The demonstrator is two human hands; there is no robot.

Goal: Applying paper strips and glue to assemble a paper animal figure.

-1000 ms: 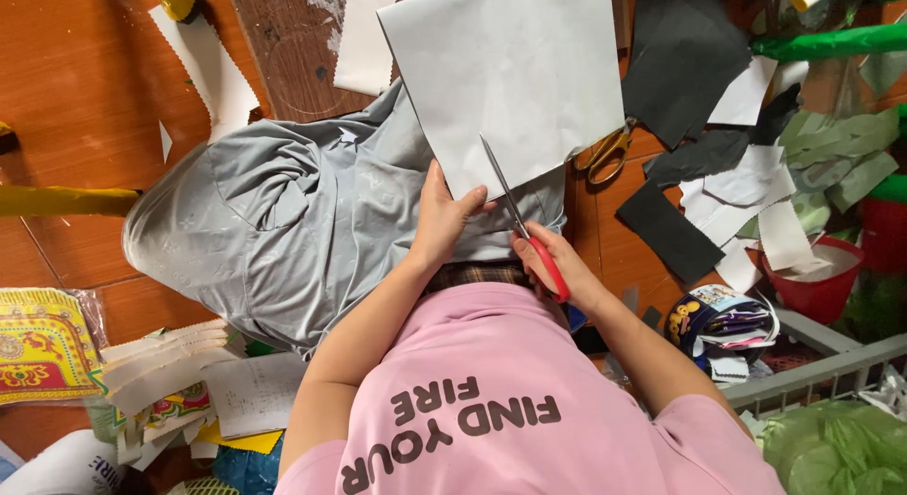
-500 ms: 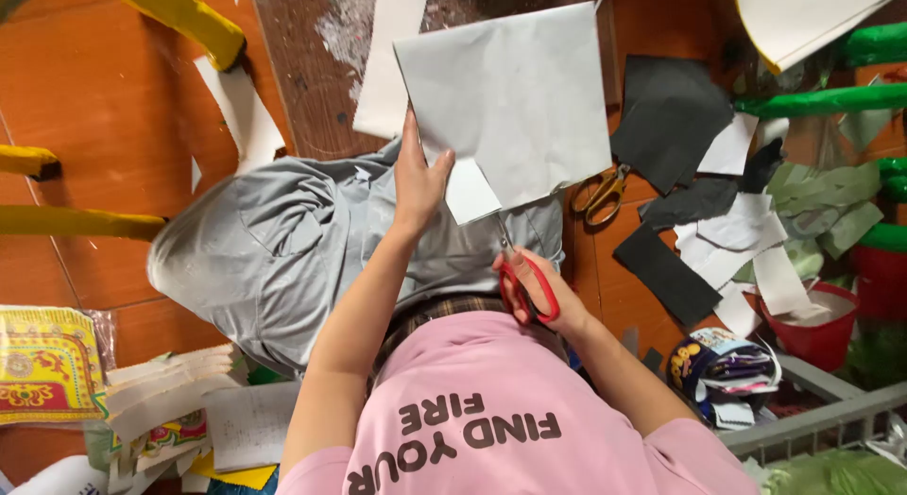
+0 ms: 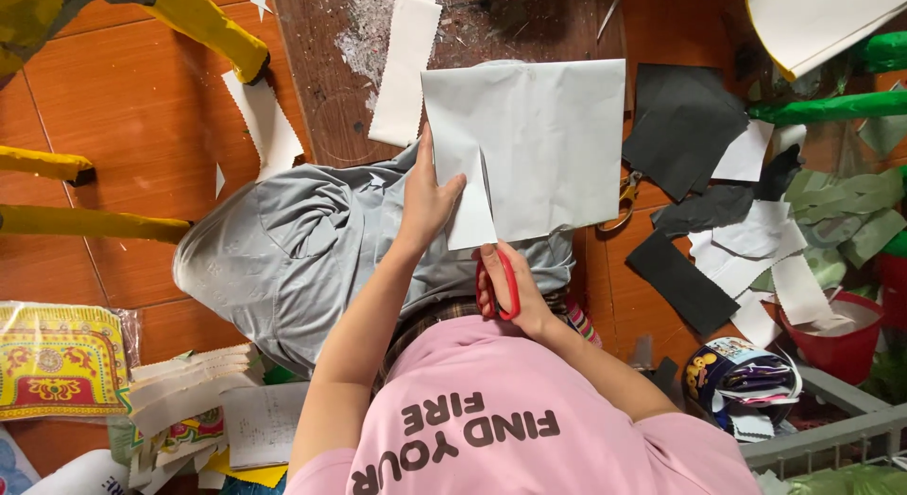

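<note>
A large white paper sheet [image 3: 548, 145] is held up over my lap. My left hand [image 3: 427, 200] grips its left part, thumb on the front, beside a narrow flap that a slit has split off. My right hand [image 3: 515, 292] is closed around red-handled scissors [image 3: 499, 280] just under the sheet's lower edge. The blades are hidden behind the paper. I sit on the floor in a pink shirt and grey trousers [image 3: 302, 249].
Black paper pieces [image 3: 682, 127] and white scraps [image 3: 756, 259] litter the orange tile floor at right, with a second pair of scissors [image 3: 625, 202], a red bowl [image 3: 846, 339] and green tubes [image 3: 831, 106]. Yellow legs [image 3: 85, 221] stand at left. White strips [image 3: 404, 68] lie ahead.
The sheet has moved right and closer to me. My left hand slid up along the cut flap. The scissors went in under the sheet's lower edge, so the blades no longer show.
</note>
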